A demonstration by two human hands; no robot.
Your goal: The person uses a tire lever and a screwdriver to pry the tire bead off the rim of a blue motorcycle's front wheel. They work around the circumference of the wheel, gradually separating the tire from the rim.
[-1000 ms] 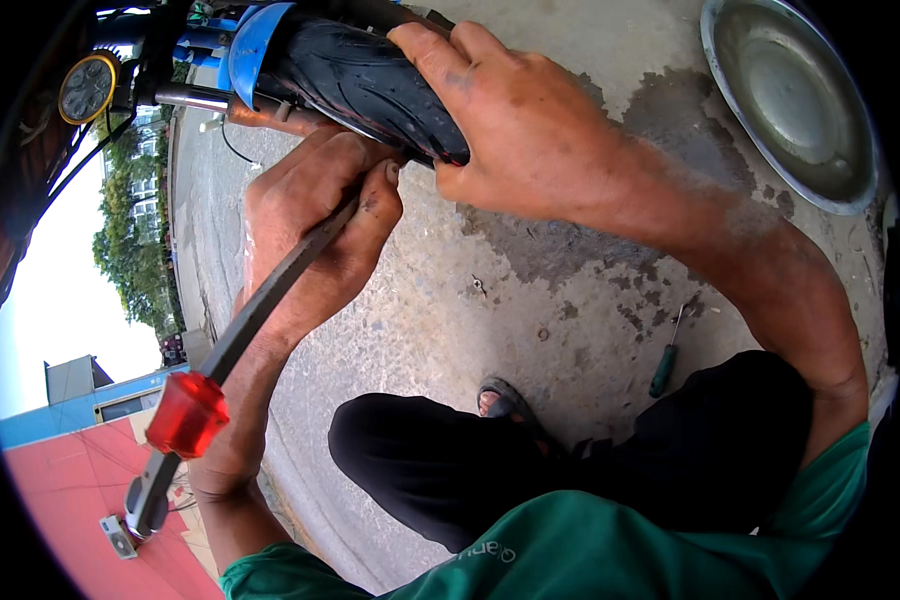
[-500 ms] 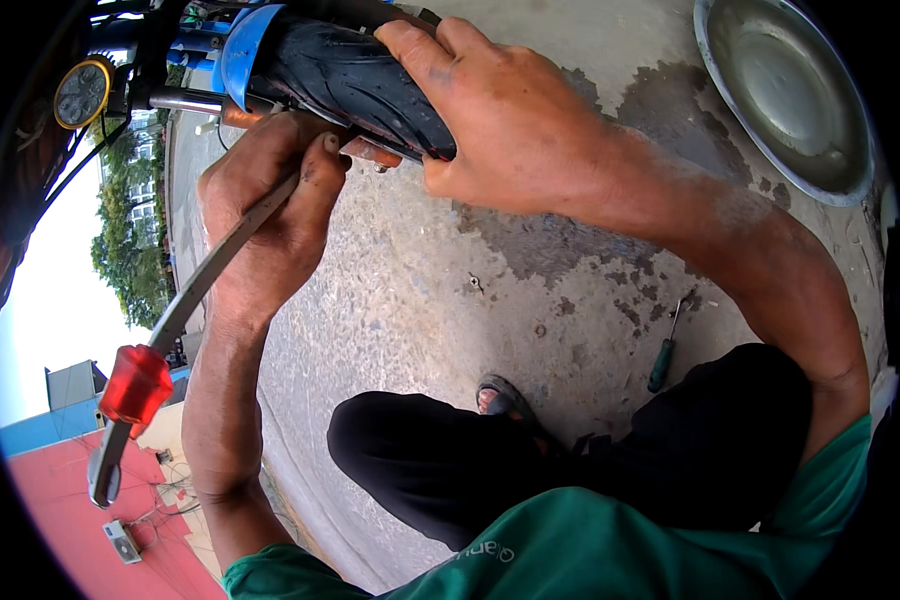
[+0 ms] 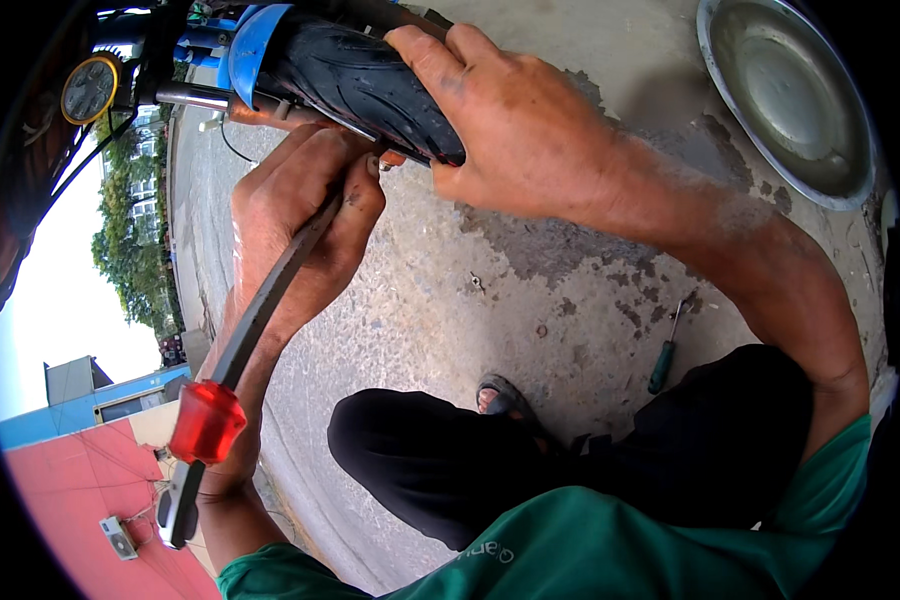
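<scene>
My left hand point(image 3: 305, 215) is closed around a long flat metal tire lever point(image 3: 282, 275). A red see-through plastic piece point(image 3: 208, 422) sits on the lever's lower length, and its free end slants down to the left. Its upper end goes in by the rim at the near side of the black motorcycle tire point(image 3: 355, 75); my fingers hide the tip. My right hand point(image 3: 530, 125) grips the tire's right end, fingers over the tread and thumb at the lower sidewall. A blue fender point(image 3: 255, 50) covers the tire's left part.
A round metal basin point(image 3: 785, 95) stands at the upper right, near wet patches. On the concrete lie a green-handled screwdriver point(image 3: 662, 366) and a small metal part point(image 3: 477, 283). A fork tube point(image 3: 195, 95) and a round yellow-rimmed lamp point(image 3: 90, 90) are at the upper left.
My left hand has shifted right and slightly down along the tire, and the lever's free end has swung right and down. My right hand stays on the tire, barely moved.
</scene>
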